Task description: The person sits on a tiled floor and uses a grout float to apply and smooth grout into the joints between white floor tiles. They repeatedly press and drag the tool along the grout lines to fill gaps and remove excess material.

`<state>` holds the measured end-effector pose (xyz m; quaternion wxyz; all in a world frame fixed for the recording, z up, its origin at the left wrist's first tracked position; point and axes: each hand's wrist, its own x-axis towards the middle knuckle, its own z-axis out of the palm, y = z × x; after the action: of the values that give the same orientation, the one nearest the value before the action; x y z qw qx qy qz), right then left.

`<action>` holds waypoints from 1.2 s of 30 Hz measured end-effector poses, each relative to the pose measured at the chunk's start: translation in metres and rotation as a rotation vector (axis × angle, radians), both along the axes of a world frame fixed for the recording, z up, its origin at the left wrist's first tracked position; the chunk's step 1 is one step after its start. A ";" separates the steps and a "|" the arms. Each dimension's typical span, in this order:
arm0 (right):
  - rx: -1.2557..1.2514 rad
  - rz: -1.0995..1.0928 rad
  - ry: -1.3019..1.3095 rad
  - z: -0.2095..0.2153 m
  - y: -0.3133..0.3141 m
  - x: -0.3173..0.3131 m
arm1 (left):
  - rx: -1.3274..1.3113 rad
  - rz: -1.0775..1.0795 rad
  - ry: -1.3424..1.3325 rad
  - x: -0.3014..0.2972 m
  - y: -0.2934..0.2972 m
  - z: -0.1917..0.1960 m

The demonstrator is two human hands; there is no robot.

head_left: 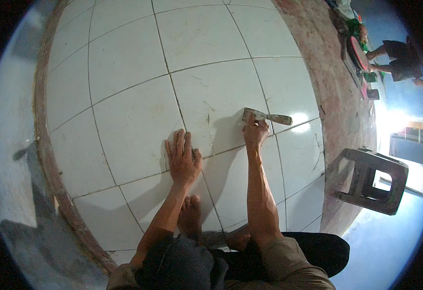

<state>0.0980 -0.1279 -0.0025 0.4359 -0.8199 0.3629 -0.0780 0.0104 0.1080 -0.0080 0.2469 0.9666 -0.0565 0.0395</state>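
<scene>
Strong glare at right, highlights on tiles (pixel 136 123), soft shadows, curved dark rim, possibly blurred.

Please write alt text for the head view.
The right hand holds a worn scraper at a white tiled floor, while the left hand rests on it palm down. A dark stool is off to the right.

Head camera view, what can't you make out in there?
In the head view:
Palm of the left hand: hidden, turned down toward the tiles.
Part of the scraper blade: covered by the right hand.
Other person: upper body largely lost in the dark right rim.
</scene>
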 end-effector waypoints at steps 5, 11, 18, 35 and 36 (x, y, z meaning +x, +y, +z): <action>-0.010 0.160 -0.189 -0.018 0.037 0.007 | 0.006 -0.002 -0.021 0.000 -0.005 0.003; -0.009 0.317 -0.086 -0.026 0.060 0.017 | -0.011 0.001 -0.036 -0.001 -0.002 -0.005; 0.014 0.198 -0.129 -0.027 0.038 0.019 | 0.024 -0.013 -0.017 0.000 -0.004 -0.001; 0.024 0.347 -0.117 -0.026 0.063 0.033 | -0.052 -0.011 -0.016 0.001 -0.006 -0.002; -0.014 0.383 -0.097 -0.028 0.061 0.036 | -0.049 -0.017 -0.013 0.001 -0.008 -0.001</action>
<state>0.1339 -0.0671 -0.0308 0.4542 -0.8721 0.1785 -0.0355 0.0115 0.1001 -0.0089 0.2702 0.9595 -0.0651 0.0450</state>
